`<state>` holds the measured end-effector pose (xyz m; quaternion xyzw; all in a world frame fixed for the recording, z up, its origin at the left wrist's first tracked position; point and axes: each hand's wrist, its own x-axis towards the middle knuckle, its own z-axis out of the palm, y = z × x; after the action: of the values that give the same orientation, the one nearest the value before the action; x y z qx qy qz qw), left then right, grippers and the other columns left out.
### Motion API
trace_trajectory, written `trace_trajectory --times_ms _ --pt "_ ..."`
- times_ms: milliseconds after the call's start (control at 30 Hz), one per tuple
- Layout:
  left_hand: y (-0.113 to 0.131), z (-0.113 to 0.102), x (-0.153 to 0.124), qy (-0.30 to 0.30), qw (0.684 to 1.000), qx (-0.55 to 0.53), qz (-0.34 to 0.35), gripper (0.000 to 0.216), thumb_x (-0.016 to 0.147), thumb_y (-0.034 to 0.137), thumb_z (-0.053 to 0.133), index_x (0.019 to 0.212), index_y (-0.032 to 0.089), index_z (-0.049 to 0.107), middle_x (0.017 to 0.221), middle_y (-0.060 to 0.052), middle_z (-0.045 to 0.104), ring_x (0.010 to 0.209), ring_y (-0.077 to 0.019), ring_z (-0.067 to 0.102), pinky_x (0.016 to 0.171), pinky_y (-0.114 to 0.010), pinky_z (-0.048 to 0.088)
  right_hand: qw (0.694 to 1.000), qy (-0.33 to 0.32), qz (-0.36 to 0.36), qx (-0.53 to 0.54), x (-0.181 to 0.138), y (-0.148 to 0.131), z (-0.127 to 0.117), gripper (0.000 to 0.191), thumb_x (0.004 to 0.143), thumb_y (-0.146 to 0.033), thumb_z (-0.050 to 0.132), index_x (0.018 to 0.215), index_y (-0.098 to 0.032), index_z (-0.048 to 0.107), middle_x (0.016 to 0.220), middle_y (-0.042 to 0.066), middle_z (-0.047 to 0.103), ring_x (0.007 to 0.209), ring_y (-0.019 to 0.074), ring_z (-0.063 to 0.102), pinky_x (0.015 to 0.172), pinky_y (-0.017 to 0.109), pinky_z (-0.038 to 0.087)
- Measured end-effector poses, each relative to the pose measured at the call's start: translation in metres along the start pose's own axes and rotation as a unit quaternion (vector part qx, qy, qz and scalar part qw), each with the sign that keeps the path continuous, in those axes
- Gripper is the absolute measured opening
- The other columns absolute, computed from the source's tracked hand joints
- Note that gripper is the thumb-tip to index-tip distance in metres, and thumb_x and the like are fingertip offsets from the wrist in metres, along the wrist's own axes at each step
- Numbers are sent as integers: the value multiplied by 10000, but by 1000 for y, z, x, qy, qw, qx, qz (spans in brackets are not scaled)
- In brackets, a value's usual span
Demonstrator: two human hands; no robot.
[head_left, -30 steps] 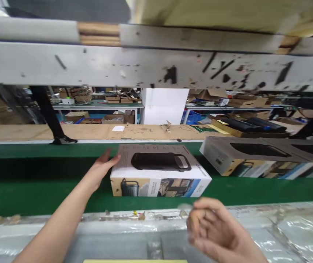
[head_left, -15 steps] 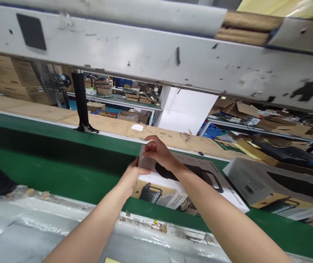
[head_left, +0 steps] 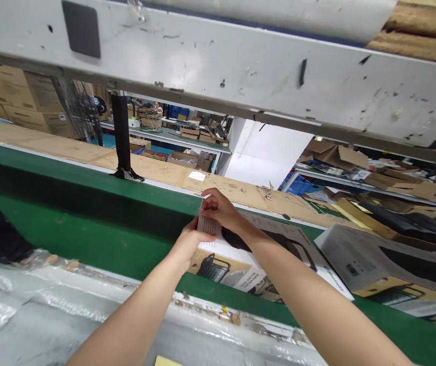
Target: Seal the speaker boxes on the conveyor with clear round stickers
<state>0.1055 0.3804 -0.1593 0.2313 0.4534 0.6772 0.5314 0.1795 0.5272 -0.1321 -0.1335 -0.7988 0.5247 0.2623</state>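
Note:
A printed product box [head_left: 279, 254] with a picture of a dark speaker lies flat on the green conveyor belt [head_left: 68, 223]. My left hand [head_left: 189, 240] is pressed against the box's left end, fingers curled on its edge. My right hand [head_left: 220, 208] rests on the box's far left corner with its fingertips pinched together; what they pinch is too small to name. Both forearms reach over the belt's near rail.
A second printed box [head_left: 385, 264] lies on the belt to the right. A white beam [head_left: 218, 66] crosses overhead. Crinkled clear plastic [head_left: 30, 315] covers the near ledge. Cardboard sheets [head_left: 164, 173] line the far side, with a black post [head_left: 121, 137] and cluttered benches behind.
My right hand has come from near my body up onto the box's far left corner. My left hand has stayed at the box's left end. My view has swung left and tilted.

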Motion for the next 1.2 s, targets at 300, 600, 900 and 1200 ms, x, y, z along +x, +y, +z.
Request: trace_trajectory --times_ms 300,600,900,1200 --pt "2 -8 1 9 1000 4 7 754 458 157 747 1209 165 687 872 -50 757 778 -246 694 644 -277 466 994 47 -30 -93 10 11 16 438 632 -155 645 1034 -272 516 825 -52 565 773 171 571 753 323 482" --pt "4 -15 4 30 1000 -4 -4 736 431 135 752 1165 157 713 812 -58 759 709 -239 683 625 -282 483 977 28 -81 -197 -18 -2 16 576 820 -71 462 1361 -267 441 1142 58 682 1131 227 629 956 417 489" --pt "9 -16 -1 84 996 -14 11 731 432 75 772 1156 97 675 796 -75 749 691 -249 703 615 -285 516 883 -176 -48 -433 15 -26 30 807 786 26 539 1540 -229 408 1008 74 754 1243 323 589 1062 470 450" --pt "27 -24 -4 25 996 81 3 870 561 96 827 1395 199 601 1134 -96 771 950 -296 752 707 -298 580 932 168 8 -320 -61 -22 -60 741 794 -30 503 1500 -238 418 1213 117 678 1151 255 626 1008 439 468"
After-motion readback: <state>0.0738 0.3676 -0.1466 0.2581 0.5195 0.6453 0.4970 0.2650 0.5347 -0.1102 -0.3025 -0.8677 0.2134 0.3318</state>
